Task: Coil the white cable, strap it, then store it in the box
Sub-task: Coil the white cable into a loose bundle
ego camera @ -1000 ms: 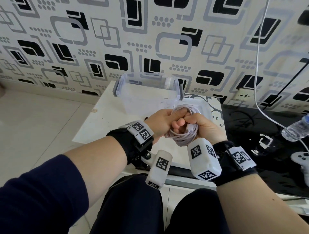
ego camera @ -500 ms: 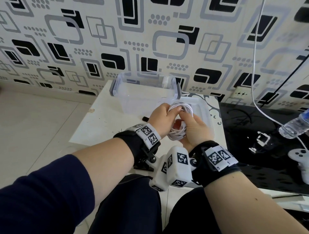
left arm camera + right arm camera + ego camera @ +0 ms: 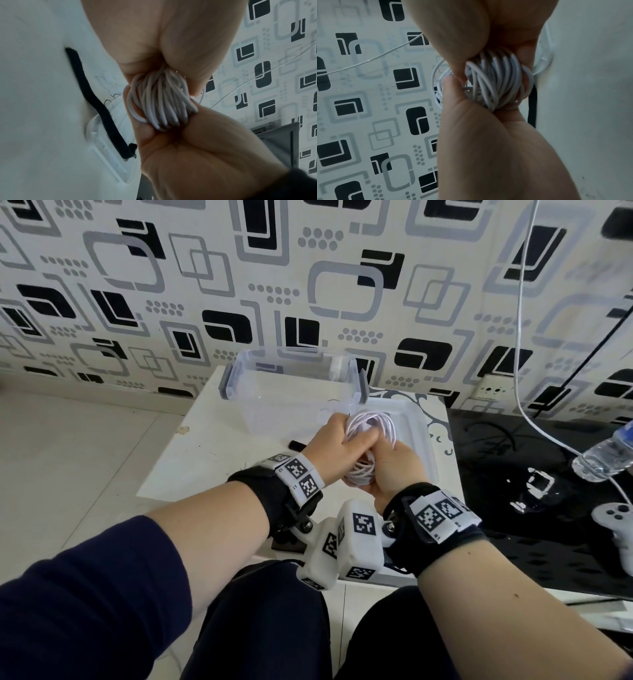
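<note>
My left hand (image 3: 329,440) and right hand (image 3: 390,467) both clamp the coiled white cable (image 3: 371,426), held above the white table (image 3: 191,460) just in front of the clear plastic box (image 3: 291,392). Coiling looks done; strapping comes next, I judge. One hand must free itself to fetch the black strap (image 3: 96,102) lying beneath.

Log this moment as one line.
stage: coiling | white cable: coiled, both hands grip | black strap: on table | clear box: open
</note>
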